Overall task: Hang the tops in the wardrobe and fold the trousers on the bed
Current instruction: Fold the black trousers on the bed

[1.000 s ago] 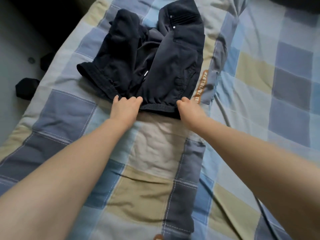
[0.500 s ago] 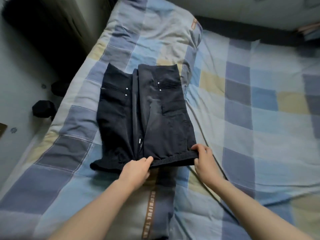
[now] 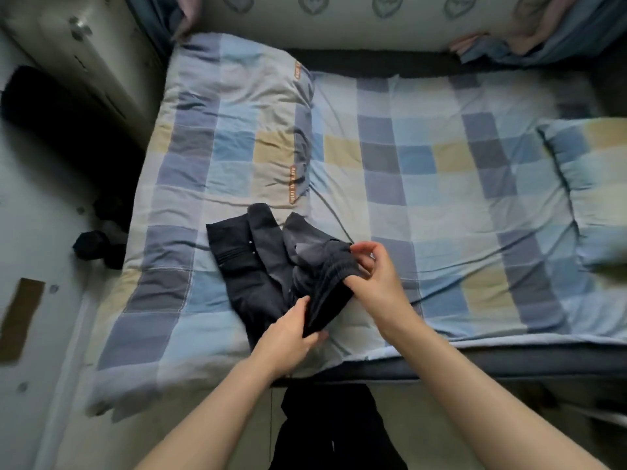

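Dark trousers (image 3: 258, 266) bunched between both hands; left fingers (image 3: 298, 308) and right fingers (image 3: 364, 249) grasp them.

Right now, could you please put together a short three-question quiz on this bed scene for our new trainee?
1. True or false: both hands grip the dark trousers.
2. What lies at the right edge of the bed: A) a pillow, B) a hanger, C) a folded towel?
3. Fill in: the part of the trousers held between the hands is the ribbed ____.

Key:
1. True. The left hand and the right hand both grip the raised end.
2. A. The checked pillow lies there.
3. Waistband. It is lifted off the quilt, while the rest lies on it.
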The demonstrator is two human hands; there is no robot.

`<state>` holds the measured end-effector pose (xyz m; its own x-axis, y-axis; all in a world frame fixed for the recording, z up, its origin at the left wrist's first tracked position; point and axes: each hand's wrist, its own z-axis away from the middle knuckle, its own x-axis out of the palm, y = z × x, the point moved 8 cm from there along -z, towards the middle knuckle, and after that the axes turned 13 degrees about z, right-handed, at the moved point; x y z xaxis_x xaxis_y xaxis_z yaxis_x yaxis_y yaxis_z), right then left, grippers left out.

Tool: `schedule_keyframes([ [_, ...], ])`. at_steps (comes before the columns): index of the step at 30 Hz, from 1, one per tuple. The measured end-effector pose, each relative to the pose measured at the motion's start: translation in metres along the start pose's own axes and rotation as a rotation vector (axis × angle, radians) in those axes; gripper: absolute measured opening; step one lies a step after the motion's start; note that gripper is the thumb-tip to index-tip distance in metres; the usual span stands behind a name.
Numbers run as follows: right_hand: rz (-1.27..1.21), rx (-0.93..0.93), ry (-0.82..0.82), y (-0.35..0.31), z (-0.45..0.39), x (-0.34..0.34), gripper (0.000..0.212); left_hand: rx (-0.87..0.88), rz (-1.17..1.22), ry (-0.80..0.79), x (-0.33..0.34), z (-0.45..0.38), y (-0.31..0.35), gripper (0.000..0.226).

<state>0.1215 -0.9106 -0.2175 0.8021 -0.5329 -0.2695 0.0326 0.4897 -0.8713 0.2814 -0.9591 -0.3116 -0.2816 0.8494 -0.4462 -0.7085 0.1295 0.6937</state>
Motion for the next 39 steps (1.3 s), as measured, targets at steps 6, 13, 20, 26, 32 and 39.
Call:
schedule_keyframes([
  [6,0.126,-0.253,-0.024,-0.087,0.065,-0.01,0.041,0.436,0.118,0.388,-0.084,0.063,0.128,0.093],
  [13,0.198,-0.291,0.145,-0.131,0.101,-0.065,0.037,0.589,-0.032,0.201,-0.085,0.092,0.224,0.061],
  [20,0.054,-0.29,0.137,-0.132,0.119,-0.125,0.032,0.604,-0.159,0.2,-0.057,0.097,0.282,0.039],
  [26,-0.065,-0.239,0.119,-0.096,0.119,-0.181,0.024,0.465,0.148,0.302,-0.048,0.083,0.314,0.045],
  [32,0.119,-0.202,0.106,-0.026,0.107,-0.249,0.032,0.363,0.549,0.373,-0.015,0.069,0.373,0.046],
  [39,0.59,-0.429,0.225,0.023,0.1,-0.328,0.039,0.385,0.814,0.488,0.022,0.062,0.437,0.035],
])
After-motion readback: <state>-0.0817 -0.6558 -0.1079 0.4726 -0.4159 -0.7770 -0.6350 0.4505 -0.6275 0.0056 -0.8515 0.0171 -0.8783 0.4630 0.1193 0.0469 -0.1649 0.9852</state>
